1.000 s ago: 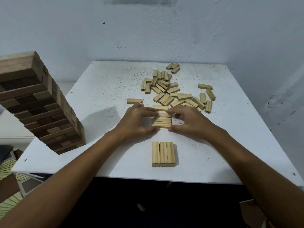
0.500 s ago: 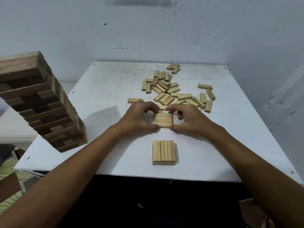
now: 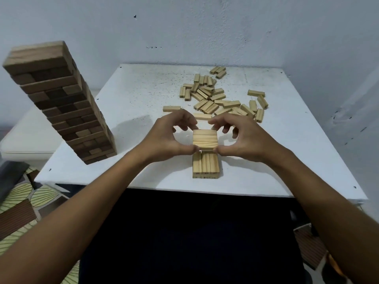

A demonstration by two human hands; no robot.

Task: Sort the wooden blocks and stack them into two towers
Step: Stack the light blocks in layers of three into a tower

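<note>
A row of pale blocks point(image 3: 205, 139) is pinched between left hand point(image 3: 166, 138) and right hand point(image 3: 244, 140), just above the base layer point(image 3: 206, 166).

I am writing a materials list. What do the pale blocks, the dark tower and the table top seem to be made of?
Held pale blocks: light wood, probably pine, apparently unfinished; grain lines show.
Dark tower: wood in mixed brown tones, perhaps stained or a darker species; matte, grain visible on the top.
Table top: white, matte, speckled with dark marks; material unclear, perhaps painted board.
</note>
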